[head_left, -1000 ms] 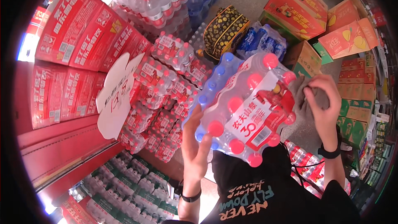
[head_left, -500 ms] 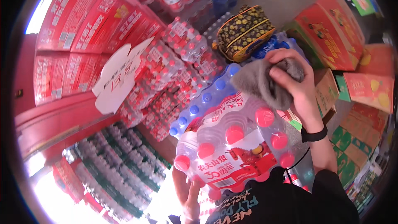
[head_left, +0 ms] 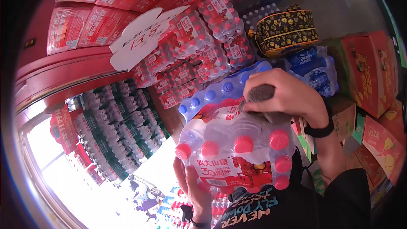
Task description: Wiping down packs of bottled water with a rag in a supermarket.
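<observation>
A shrink-wrapped pack of clear water bottles with red caps [head_left: 237, 161] is tilted against my front, its capped side toward me. My left hand [head_left: 196, 188] grips the pack at its lower left edge, with part of the fingers hidden behind it. My right hand [head_left: 288, 91] is closed around a grey cloth [head_left: 265, 116], which lies against the upper right of the pack's wrap. Just beyond is another pack with blue caps [head_left: 210, 95], partly covered by the red-capped one and my right hand.
Red-capped bottle packs [head_left: 190, 38] are stacked ahead, with a white handwritten sign [head_left: 135, 44] beside them. A yellow-patterned black bag [head_left: 288, 32] rests near blue-wrapped bottles [head_left: 313, 74]. Red cartons [head_left: 366, 72] line the right; green-banded bottle packs [head_left: 114, 131] stand left, by a bright opening.
My right hand has brought the cloth down onto the pack's wrap, from above its right corner. The view has turned, so the surrounding stacks sit farther right and the bright opening shows more.
</observation>
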### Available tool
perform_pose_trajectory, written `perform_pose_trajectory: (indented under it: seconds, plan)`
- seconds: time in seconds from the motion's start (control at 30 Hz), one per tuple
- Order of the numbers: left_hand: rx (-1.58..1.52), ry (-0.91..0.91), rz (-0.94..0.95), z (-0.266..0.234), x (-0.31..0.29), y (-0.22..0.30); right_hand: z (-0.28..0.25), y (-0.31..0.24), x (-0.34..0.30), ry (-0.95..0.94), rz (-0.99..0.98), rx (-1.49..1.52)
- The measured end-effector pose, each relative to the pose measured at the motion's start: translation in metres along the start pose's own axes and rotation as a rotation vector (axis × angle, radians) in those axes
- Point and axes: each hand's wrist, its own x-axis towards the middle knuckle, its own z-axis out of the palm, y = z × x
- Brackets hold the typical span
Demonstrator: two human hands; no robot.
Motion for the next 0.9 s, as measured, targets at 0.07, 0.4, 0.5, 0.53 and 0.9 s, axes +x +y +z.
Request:
perform_pose_trajectory:
  seconds: [0.07,0.4,0.5,0.53,0.9]
  plan:
    - [-0.129,0.027,-0.059,-0.003,-0.002,-0.006,0.001,0.028,0.016,0.01,-0.052,-0.069]
    - [0.058,-0.521,0.258,-0.028,0.137,0.06,0.004,0.017,-0.002,0.325,-0.046,0.149]
    - [0.176,-0.943,0.339,0.017,0.191,0.098,0.007,-0.023,-0.027,0.493,-0.004,0.236]
    - [0.13,-1.062,0.313,0.032,0.195,0.112,0.01,-0.033,-0.03,0.55,0.018,0.222]
    - [-0.03,-1.361,0.766,0.1,0.179,0.148,0.085,-0.092,-0.057,0.835,-0.268,0.319]
